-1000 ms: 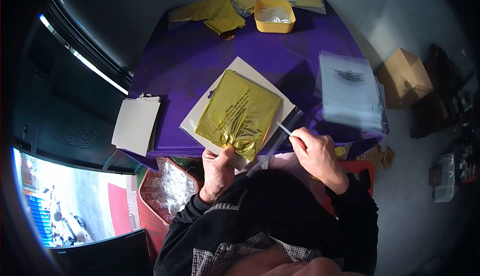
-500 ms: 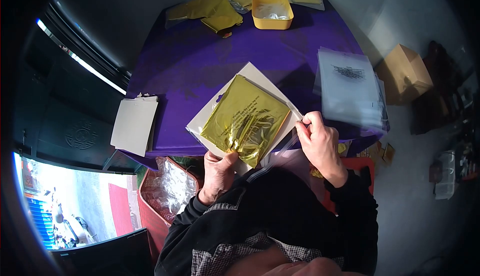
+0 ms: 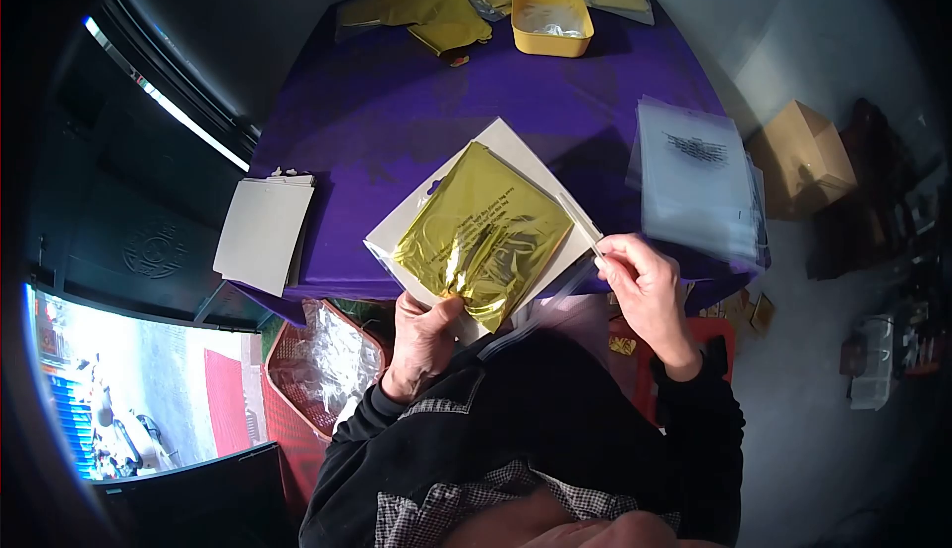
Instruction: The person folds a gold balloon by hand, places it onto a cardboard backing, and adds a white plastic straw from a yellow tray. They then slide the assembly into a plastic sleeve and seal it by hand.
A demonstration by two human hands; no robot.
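Note:
A gold foil packet [image 3: 496, 226] with dark printed lines lies against a white card [image 3: 506, 141], held tilted over the near edge of the table. My left hand [image 3: 426, 340] is closed on the packet's lower corner, thumb on top and fingers hidden beneath. At the card's right corner, my right hand [image 3: 645, 290] pinches the edge of a clear plastic bag [image 3: 560, 295] that hangs below the card. The foil is crumpled and shiny near my left thumb.
On the purple-covered table [image 3: 397, 102] lie a stack of white cards [image 3: 263, 226], clear printed bags [image 3: 699, 181], gold foil pieces [image 3: 441, 12] and a yellow tub [image 3: 552, 37]. Below stand a basket of clear plastic [image 3: 327, 360] and a red stool [image 3: 719, 350]. A cardboard box [image 3: 808, 156] sits right.
The packet and card have turned slightly in my grip. My right hand is a little lower, still pinching at the card's right corner. The whole view has shifted a little.

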